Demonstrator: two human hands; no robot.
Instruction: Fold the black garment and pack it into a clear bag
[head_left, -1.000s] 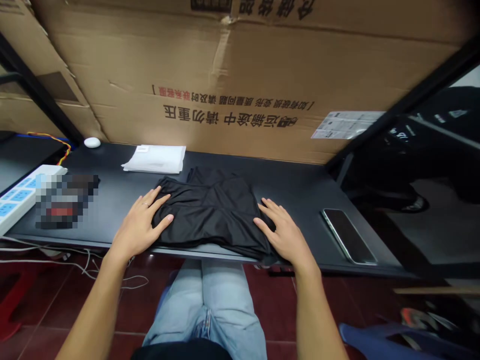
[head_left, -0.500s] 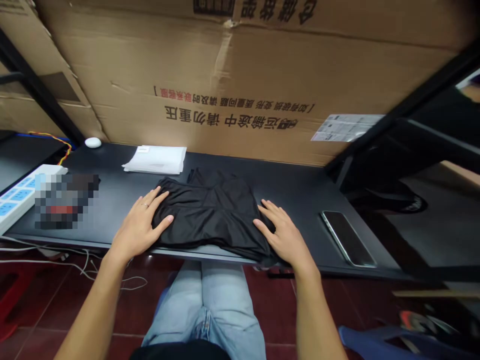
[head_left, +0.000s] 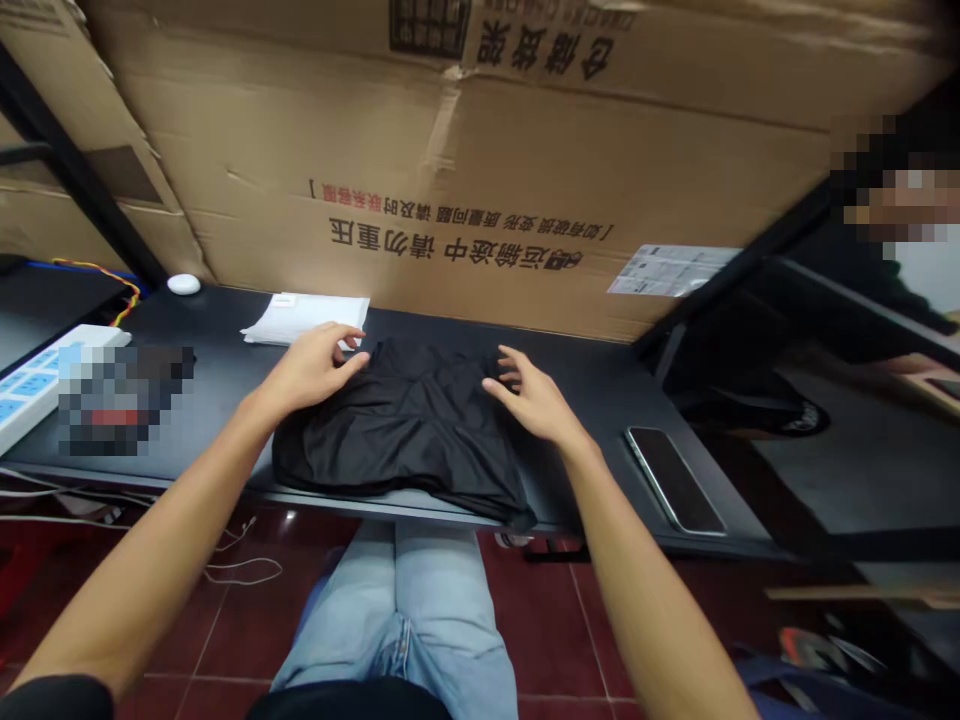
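Observation:
A folded black cloth garment [head_left: 397, 425] lies flat on the black desk [head_left: 592, 400], its near edge hanging slightly over the desk front. My left hand [head_left: 311, 368] is open, with its fingertips at the garment's far left corner and close to a white flat packet [head_left: 304, 318]. My right hand [head_left: 529, 395] is also open, its fingers spread over the garment's right side. I cannot tell whether it presses on the cloth. Neither hand grips anything.
A phone [head_left: 673, 480] lies on the desk at right. At left are a white power strip [head_left: 37, 395], a pixelated object [head_left: 124, 400] and a small white round object [head_left: 184, 284]. A large cardboard box [head_left: 450, 170] stands behind the desk. A person [head_left: 900, 190] appears at upper right.
Both hands have lifted from the garment's near sides and moved toward its far edge, uncovering the cloth. A person has come into view at upper right.

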